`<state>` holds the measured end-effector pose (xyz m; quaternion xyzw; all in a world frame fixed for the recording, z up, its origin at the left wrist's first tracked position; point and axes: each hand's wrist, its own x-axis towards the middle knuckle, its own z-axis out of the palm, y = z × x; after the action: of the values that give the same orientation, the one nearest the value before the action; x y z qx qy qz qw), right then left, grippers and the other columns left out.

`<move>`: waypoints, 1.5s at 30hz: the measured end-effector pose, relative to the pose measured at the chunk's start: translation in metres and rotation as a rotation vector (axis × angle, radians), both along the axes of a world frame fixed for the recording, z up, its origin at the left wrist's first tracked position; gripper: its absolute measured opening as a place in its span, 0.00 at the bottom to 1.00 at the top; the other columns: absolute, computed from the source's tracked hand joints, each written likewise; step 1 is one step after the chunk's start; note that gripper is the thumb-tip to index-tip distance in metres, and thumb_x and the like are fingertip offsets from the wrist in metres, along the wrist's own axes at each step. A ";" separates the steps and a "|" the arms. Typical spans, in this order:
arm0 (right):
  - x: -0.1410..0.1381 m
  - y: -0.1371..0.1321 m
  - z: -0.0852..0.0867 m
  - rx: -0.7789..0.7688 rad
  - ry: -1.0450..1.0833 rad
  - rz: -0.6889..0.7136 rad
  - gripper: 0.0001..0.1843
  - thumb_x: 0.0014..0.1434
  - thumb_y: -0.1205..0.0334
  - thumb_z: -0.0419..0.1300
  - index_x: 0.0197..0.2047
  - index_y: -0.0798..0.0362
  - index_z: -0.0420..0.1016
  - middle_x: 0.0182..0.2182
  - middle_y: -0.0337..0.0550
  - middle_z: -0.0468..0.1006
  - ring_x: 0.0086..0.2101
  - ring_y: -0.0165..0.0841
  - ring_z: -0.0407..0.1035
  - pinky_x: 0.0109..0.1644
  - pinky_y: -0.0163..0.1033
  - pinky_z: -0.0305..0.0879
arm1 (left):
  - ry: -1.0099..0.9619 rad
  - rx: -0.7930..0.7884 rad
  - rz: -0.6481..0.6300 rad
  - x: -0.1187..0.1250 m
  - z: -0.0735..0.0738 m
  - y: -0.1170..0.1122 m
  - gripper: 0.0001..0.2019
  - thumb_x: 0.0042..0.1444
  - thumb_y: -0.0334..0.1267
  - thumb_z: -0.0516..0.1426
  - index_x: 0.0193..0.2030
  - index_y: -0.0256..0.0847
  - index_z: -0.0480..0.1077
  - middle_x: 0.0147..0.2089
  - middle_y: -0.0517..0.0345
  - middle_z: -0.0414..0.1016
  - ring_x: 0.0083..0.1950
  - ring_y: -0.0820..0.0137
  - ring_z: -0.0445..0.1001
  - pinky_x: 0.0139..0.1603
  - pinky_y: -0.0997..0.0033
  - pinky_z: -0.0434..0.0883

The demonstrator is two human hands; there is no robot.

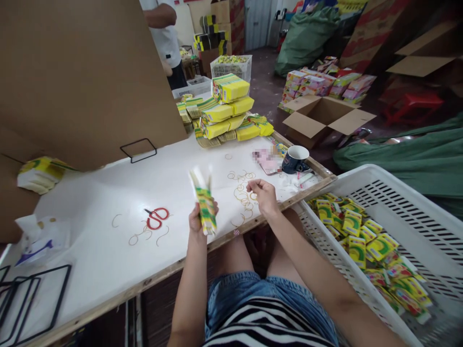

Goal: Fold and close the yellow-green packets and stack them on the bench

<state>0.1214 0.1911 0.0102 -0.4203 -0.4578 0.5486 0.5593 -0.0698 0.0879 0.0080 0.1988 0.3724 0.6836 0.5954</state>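
Note:
My left hand (195, 219) is closed around yellow-and-green printed cartons (206, 207), held upright above the white table near its front edge. White flaps spread at their top, blurred by motion; how many there are I cannot tell. My right hand (265, 196) hovers over the right part of the table, thumb and fingertips pinched together. Whatever the pinch holds is too small to make out. Below and beside it lies a scatter of tan rubber bands (240, 193). Red-handled scissors (158, 218) rest left of my left hand, with more loose bands around them.
Stacks of yellow cartons (226, 113) stand at the table's back. A dark mug (291, 163) and a pink phone-like item (266, 160) sit at the right corner. A white crate (372, 176) of small yellow boxes is at my right. Cardboard (83, 77) rises at left; a person (162, 33) stands behind.

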 end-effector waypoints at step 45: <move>-0.032 -0.024 -0.038 0.254 -0.893 0.260 0.20 0.55 0.69 0.62 0.52 0.55 0.76 0.47 0.56 0.72 0.50 0.48 0.64 0.57 0.50 0.59 | 1.278 -0.337 0.165 0.038 -0.046 0.031 0.36 0.52 0.33 0.57 0.67 0.28 0.50 0.70 0.28 0.52 0.74 0.45 0.43 0.70 0.40 0.40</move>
<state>0.0892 0.1676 -0.0274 -0.4824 -0.7652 0.3198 0.2818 -0.0314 0.1190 -0.0384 0.4398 0.7678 0.4072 0.2261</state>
